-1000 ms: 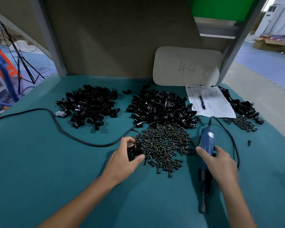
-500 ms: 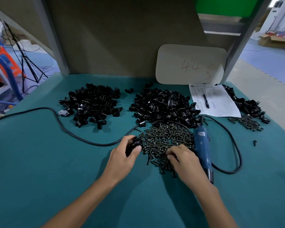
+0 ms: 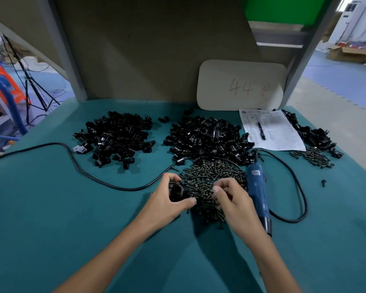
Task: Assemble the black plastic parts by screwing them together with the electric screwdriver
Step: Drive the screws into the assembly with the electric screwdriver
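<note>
A worker's left hand point(image 3: 167, 200) grips a black plastic part point(image 3: 176, 191) at the near left edge of the screw pile point(image 3: 209, 173) on the teal worktop point(image 3: 51, 208). The right hand point(image 3: 232, 199) hovers over the screws with its fingers point(image 3: 218, 189) curled; whether they pinch a screw cannot be told. The electric screwdriver point(image 3: 257, 187) lies ungripped just to the right. The step looks like screw picking. The next move calls for seating a screw in the part, then taking up the driver.

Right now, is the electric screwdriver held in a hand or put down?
Put down. The electric screwdriver lies flat on the table, right of the screw pile; the right hand is over the screws instead.
</note>
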